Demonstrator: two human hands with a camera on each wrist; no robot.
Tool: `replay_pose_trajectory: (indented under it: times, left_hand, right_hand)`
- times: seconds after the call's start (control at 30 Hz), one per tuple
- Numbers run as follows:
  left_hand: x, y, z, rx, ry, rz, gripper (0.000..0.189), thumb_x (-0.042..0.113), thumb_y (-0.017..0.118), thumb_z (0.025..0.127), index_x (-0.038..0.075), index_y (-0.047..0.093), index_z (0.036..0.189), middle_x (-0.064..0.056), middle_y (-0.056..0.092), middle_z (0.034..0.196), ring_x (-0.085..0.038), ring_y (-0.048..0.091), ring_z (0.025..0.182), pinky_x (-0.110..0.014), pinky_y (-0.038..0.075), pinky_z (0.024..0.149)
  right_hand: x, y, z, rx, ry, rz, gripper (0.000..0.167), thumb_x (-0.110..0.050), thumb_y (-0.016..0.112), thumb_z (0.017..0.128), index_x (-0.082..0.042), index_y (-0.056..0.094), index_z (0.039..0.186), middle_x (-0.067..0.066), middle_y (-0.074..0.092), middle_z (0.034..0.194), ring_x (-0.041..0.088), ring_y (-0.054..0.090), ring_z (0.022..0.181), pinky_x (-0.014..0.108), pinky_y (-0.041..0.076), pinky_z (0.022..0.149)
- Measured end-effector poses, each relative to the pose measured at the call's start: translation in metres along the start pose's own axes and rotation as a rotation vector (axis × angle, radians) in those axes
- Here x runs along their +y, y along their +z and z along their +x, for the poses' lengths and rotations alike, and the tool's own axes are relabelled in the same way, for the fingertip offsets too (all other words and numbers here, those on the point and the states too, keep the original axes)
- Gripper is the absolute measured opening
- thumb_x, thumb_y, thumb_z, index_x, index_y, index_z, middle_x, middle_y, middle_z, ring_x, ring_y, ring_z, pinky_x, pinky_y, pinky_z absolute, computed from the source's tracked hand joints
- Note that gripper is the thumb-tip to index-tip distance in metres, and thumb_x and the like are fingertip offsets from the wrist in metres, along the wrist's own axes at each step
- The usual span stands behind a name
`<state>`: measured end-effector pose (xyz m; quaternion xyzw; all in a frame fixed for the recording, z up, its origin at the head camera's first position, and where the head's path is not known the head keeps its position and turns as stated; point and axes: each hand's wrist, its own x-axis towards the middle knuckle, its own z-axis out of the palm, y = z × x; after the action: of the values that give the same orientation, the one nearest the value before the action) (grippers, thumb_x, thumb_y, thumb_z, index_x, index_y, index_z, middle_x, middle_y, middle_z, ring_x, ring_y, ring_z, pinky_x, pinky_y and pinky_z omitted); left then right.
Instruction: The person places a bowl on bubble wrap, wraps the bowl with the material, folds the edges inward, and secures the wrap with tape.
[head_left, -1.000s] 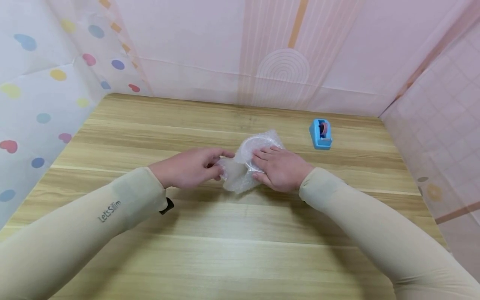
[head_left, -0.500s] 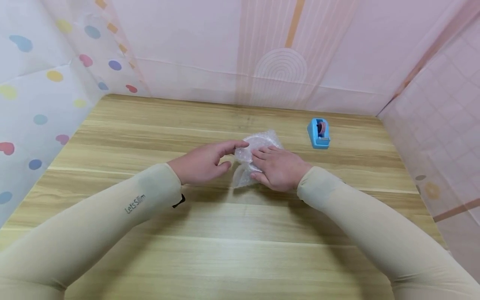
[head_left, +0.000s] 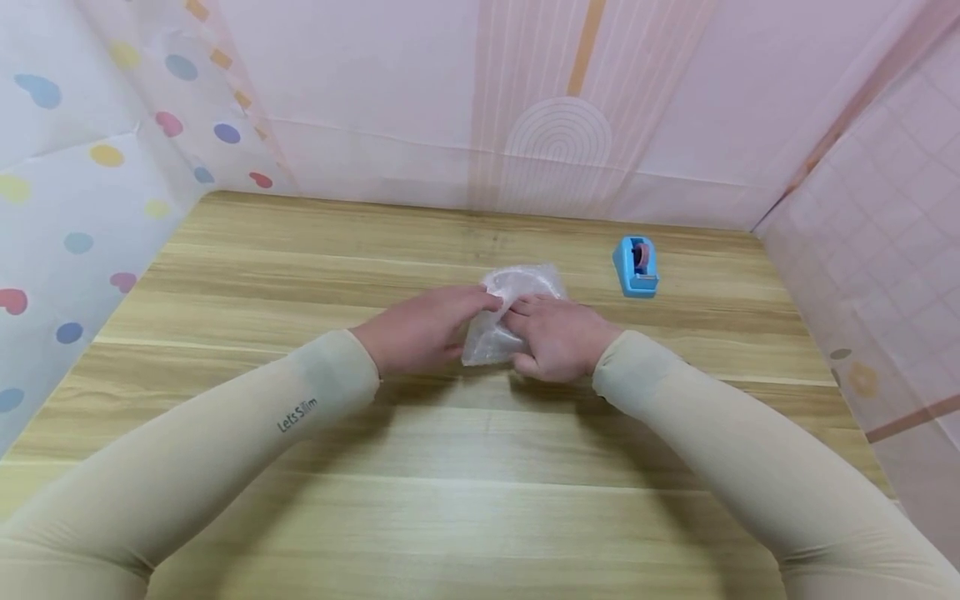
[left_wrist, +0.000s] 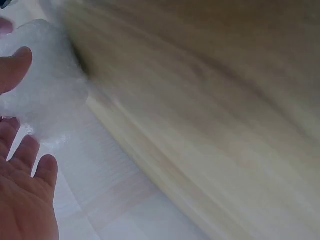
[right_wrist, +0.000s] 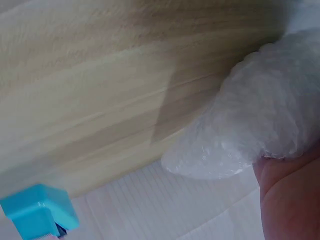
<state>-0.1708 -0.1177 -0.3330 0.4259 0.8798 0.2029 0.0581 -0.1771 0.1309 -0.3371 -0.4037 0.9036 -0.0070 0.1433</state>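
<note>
A small bundle of clear bubble wrap (head_left: 495,337) lies on the table in the head view, with what it covers hidden inside. At its left side, my left hand (head_left: 423,329) touches the wrap near the folded edge. The left wrist view has the thumb over the bubble wrap (left_wrist: 50,85) and the other fingers (left_wrist: 47,172) spread and fairly straight at its border. From the right, my right hand (head_left: 562,337) presses on top of the bundle, fingertips partly covered by the film. In the right wrist view, part of that palm meets the puffy wrap (right_wrist: 260,110).
Behind and to the right of the bundle stands a blue tape dispenser (head_left: 636,268) with a pinkish roll. The wood-grain table (head_left: 465,500) is bordered by patterned sheets (head_left: 375,100) at the back and both sides.
My left hand has moved right, first letting the left flap go, then coming back to the wrap, which now lies folded over more compactly. My right hand stays on the bundle.
</note>
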Motion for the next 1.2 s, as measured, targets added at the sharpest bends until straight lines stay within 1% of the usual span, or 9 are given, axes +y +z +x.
replay_pose_trajectory:
  times: [0.1,0.2,0.37,0.53,0.67,0.8,0.9,1.07,1.2]
  left_hand:
    - [-0.003,0.004,-0.001,0.012,0.035,0.041,0.060,0.017,0.079,0.096,0.009,0.052,0.149,-0.008,0.057,0.155,-0.027,0.052,0.147,-0.045,0.041,0.126]
    - [-0.005,0.007,-0.002,0.008,0.030,0.080,0.063,0.024,0.078,0.097,0.011,0.051,0.152,-0.007,0.054,0.159,-0.029,0.048,0.151,-0.048,0.039,0.127]
    - [-0.006,0.010,-0.003,-0.044,0.028,0.217,0.072,0.023,0.076,0.098,0.012,0.043,0.161,-0.006,0.045,0.167,-0.032,0.036,0.158,-0.051,0.035,0.129]
    - [-0.004,0.016,0.001,-0.101,0.028,0.329,0.073,0.022,0.071,0.101,0.015,0.036,0.165,-0.005,0.033,0.172,-0.035,0.026,0.162,-0.050,0.030,0.131]
    - [-0.002,0.019,0.005,-0.142,0.003,0.339,0.069,0.023,0.063,0.105,0.015,0.032,0.167,-0.005,0.026,0.175,-0.035,0.017,0.164,-0.050,0.025,0.133]
    - [0.002,0.018,0.010,-0.167,-0.013,0.337,0.066,0.024,0.056,0.107,0.013,0.030,0.167,-0.007,0.024,0.176,-0.035,0.014,0.165,-0.048,0.021,0.134]
    - [0.004,0.018,0.013,-0.182,-0.019,0.335,0.068,0.028,0.057,0.107,0.011,0.029,0.167,-0.008,0.024,0.176,-0.037,0.013,0.165,-0.047,0.019,0.135]
    - [0.005,0.019,0.015,-0.204,-0.032,0.352,0.073,0.031,0.058,0.107,0.009,0.026,0.168,-0.009,0.023,0.176,-0.037,0.010,0.165,-0.044,0.016,0.136]
    - [0.007,0.020,0.017,-0.200,-0.031,0.374,0.071,0.033,0.055,0.108,0.008,0.026,0.168,-0.009,0.024,0.176,-0.037,0.011,0.165,-0.044,0.015,0.136]
  right_hand:
    - [0.005,-0.001,-0.006,0.040,0.026,0.077,0.077,-0.041,0.054,0.099,-0.004,0.036,0.163,0.015,0.032,0.172,0.034,0.021,0.163,0.050,0.013,0.136]
    - [0.012,0.001,-0.015,0.083,0.081,0.154,0.074,-0.038,0.053,0.100,-0.005,0.036,0.163,0.016,0.018,0.176,0.040,0.001,0.165,0.059,-0.003,0.135]
    - [0.021,0.005,-0.021,0.074,0.147,0.302,0.062,-0.030,0.037,0.107,-0.005,0.033,0.164,0.013,0.005,0.178,0.043,-0.012,0.163,0.061,0.002,0.134]
    - [0.019,0.003,-0.020,0.061,0.151,0.348,0.057,-0.024,0.034,0.112,-0.002,0.029,0.164,0.011,0.002,0.179,0.039,-0.011,0.164,0.057,0.007,0.135]
    - [0.017,0.002,-0.018,0.058,0.154,0.353,0.056,-0.021,0.036,0.112,-0.001,0.027,0.164,0.012,0.001,0.178,0.038,-0.011,0.164,0.056,0.008,0.135]
    - [0.018,0.001,-0.016,0.069,0.174,0.417,0.055,-0.017,0.035,0.112,-0.001,0.028,0.164,0.011,0.004,0.178,0.035,-0.009,0.165,0.055,0.007,0.135]
    - [0.018,0.002,-0.014,0.121,0.217,0.467,0.054,-0.015,0.036,0.112,-0.003,0.031,0.164,0.009,0.009,0.178,0.033,-0.001,0.166,0.053,0.010,0.135]
    - [0.012,0.006,-0.009,0.238,0.331,0.538,0.059,-0.016,0.047,0.111,-0.006,0.029,0.166,0.009,0.006,0.178,0.032,0.016,0.164,0.050,0.021,0.133]
    - [0.007,0.008,-0.006,0.282,0.380,0.580,0.063,-0.014,0.050,0.110,-0.005,0.026,0.167,0.010,0.004,0.178,0.032,0.016,0.164,0.050,0.023,0.132]
